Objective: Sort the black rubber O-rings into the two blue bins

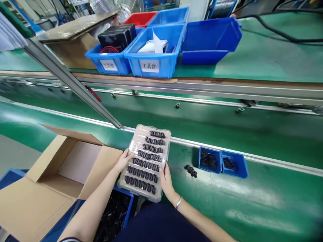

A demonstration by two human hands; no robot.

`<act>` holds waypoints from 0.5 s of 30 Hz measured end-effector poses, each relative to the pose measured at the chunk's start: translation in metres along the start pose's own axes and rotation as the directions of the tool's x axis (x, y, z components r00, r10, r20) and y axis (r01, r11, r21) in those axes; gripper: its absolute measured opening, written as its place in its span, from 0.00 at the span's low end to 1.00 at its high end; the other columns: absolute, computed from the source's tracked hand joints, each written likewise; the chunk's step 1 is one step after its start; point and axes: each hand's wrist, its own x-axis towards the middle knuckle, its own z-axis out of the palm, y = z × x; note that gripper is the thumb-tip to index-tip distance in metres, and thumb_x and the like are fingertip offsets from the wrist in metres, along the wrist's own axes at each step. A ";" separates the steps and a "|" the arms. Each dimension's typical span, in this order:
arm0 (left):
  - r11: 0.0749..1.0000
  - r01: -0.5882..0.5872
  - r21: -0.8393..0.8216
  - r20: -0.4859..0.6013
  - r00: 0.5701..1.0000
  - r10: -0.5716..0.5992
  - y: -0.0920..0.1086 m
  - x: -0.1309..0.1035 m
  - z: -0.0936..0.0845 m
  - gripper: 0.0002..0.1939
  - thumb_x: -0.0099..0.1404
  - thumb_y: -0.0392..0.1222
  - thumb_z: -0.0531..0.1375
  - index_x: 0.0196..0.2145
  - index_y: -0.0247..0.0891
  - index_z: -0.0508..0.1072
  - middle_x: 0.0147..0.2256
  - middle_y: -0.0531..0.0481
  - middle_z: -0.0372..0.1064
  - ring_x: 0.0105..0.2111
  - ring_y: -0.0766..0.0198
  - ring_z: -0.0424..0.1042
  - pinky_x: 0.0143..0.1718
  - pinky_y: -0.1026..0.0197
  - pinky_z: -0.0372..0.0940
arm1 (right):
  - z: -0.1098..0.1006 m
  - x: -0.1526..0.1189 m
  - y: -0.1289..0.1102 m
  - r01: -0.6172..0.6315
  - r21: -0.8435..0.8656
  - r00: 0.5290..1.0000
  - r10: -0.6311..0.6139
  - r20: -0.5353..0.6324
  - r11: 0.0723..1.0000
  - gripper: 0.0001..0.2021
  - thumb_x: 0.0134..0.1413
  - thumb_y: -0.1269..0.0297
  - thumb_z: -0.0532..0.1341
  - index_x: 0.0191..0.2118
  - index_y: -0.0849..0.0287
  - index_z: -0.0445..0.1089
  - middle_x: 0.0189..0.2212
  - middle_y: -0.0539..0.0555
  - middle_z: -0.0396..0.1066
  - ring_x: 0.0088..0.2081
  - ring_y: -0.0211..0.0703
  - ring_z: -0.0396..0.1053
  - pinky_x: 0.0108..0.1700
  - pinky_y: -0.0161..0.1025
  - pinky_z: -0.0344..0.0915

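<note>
A clear plastic tray (pixel 164 141) holds rows of small black parts, with the upper rows only partly filled. My left hand (pixel 123 160) grips its left edge and my right hand (pixel 166 176) grips its right edge, so the tray is tilted between them. To the right, a small pile of black parts (pixel 191 171) lies on the green table (pixel 217 198). Beyond that pile stand two small blue bins, a left one (pixel 210 169) and a right one (pixel 241 165), both with black pieces inside.
An open cardboard box (pixel 32 205) stands at the left. Below it, a blue crate (pixel 130 205) holds many black parts. Blue bins (pixel 151 65) and a dark blue bin (pixel 207 40) sit on the raised shelf (pixel 267 60). A metal post (pixel 75 84) slants at the left.
</note>
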 end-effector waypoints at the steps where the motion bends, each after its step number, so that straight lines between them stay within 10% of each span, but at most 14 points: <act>1: 1.000 0.011 0.027 -0.010 1.000 -0.011 -0.001 0.005 -0.002 0.20 0.69 0.48 0.59 0.54 0.36 0.69 0.54 0.42 0.68 0.53 0.52 0.69 0.55 0.42 0.64 | 0.005 0.002 0.002 -0.006 -0.021 1.000 0.006 0.005 1.000 0.30 0.66 0.48 0.46 0.68 0.58 0.47 0.67 0.63 0.53 0.68 0.57 0.50 0.68 0.58 0.48; 9: 0.965 0.026 0.260 -0.121 0.993 0.006 0.003 0.032 0.006 0.23 0.69 0.47 0.60 0.58 0.38 0.66 0.60 0.41 0.61 0.58 0.48 0.64 0.58 0.37 0.60 | -0.001 0.020 -0.001 0.025 -0.211 0.995 -0.004 0.098 0.977 0.27 0.62 0.48 0.49 0.60 0.59 0.60 0.59 0.65 0.64 0.63 0.59 0.58 0.66 0.58 0.52; 15: 0.903 -0.212 0.374 -0.034 0.970 0.242 0.043 -0.014 0.023 0.33 0.65 0.45 0.61 0.64 0.31 0.59 0.67 0.33 0.51 0.69 0.46 0.46 0.69 0.40 0.40 | -0.037 0.039 -0.003 -0.012 -0.360 0.987 0.069 0.145 0.933 0.26 0.47 0.40 0.58 0.41 0.57 0.70 0.43 0.66 0.74 0.54 0.70 0.68 0.60 0.68 0.58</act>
